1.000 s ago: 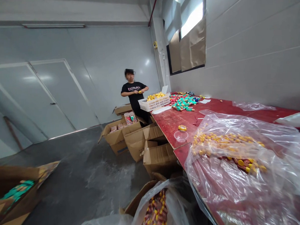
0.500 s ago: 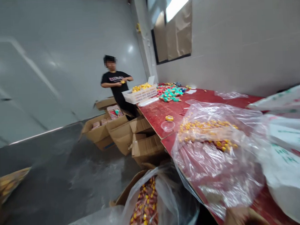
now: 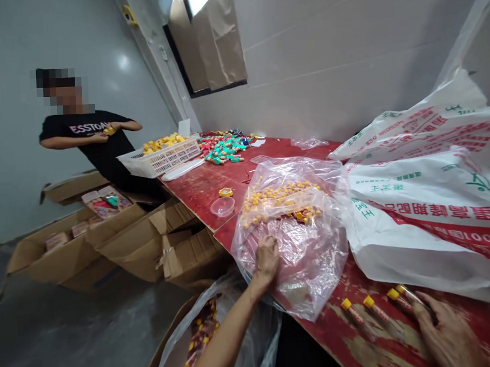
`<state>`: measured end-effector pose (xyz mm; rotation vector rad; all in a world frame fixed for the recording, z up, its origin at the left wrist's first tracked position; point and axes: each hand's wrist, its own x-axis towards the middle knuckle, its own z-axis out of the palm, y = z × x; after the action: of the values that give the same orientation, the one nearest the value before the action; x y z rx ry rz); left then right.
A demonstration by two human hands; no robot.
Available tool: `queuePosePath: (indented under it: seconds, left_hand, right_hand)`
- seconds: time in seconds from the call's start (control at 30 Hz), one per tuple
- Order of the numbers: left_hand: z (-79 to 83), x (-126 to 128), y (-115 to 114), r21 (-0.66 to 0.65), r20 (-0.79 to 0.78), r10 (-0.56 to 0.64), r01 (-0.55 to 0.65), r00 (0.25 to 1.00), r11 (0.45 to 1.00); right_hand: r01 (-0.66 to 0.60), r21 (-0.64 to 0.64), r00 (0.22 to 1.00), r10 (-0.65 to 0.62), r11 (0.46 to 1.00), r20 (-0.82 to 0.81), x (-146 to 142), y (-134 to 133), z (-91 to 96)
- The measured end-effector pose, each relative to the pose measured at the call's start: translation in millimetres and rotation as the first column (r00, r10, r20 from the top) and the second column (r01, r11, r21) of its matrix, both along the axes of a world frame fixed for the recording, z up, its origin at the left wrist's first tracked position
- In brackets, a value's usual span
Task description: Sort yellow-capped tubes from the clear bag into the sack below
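My left hand (image 3: 267, 257) lies at the near edge of a clear plastic bag (image 3: 292, 257), its fingers curled against the film. Inside the bag are many small yellow-capped tubes (image 3: 286, 195). At the lower right, my right hand (image 3: 448, 323) is closed around a clear tube with a yellow cap (image 3: 408, 292), thumb on one side and fingers on the other. A second capped tube (image 3: 398, 300) lies right beside it. Two more yellow-capped tubes (image 3: 376, 310) rest on the red tabletop (image 3: 336, 336) left of that hand.
White printed sacks (image 3: 416, 208) stand at the right. A round yellow piece (image 3: 226, 192) and a clear lid (image 3: 222, 207) lie left of the bag. Beyond are green figures (image 3: 225, 149), a white crate (image 3: 174, 159) and a co-worker (image 3: 92, 130). Open cartons (image 3: 126, 248) line the table's left side.
The view has swung right and come closer to the table. Both my hands now show: the left at the bag, the right on a tube. Earlier only a blurred hand showed at the bottom edge.
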<state>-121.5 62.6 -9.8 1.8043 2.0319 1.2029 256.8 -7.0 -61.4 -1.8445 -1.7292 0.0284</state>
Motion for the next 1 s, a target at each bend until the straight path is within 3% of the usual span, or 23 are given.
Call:
queuePosePath:
  seconds: [0.13, 0.23, 0.67, 0.9, 1.0]
  left_hand:
    - [-11.8, -46, 38, -0.002, -0.167, 0.116, -0.117, 0.979, 0.993]
    - [-18.8, -59, 59, 0.003, -0.264, 0.167, -0.172, 0.950, 0.985]
    - [-18.0, -40, 96, -0.045, -0.508, 0.174, -0.227, 0.844, 0.973]
    - [-9.6, -38, 110, -0.082, -0.460, 0.136, -0.194, 0.877, 0.978]
    - [-8.2, -38, 110, -0.072, -0.405, 0.118, -0.160, 0.907, 0.984]
  right_hand:
    - [0.056, 0.044, 0.996, -0.058, 0.997, 0.063, -7, 0, -16.6]
    - [0.096, 0.117, 0.994, -0.102, 0.989, 0.049, -7, -1, -25.1]
    - [0.080, 0.192, 0.984, -0.109, 0.978, 0.143, -7, 4, -30.9]
    - [0.038, 0.174, 0.999, -0.038, 0.984, -0.005, -12, 7, -21.3]
    - [0.060, 0.199, 0.997, -0.069, 0.978, 0.040, -5, 18, -12.9]
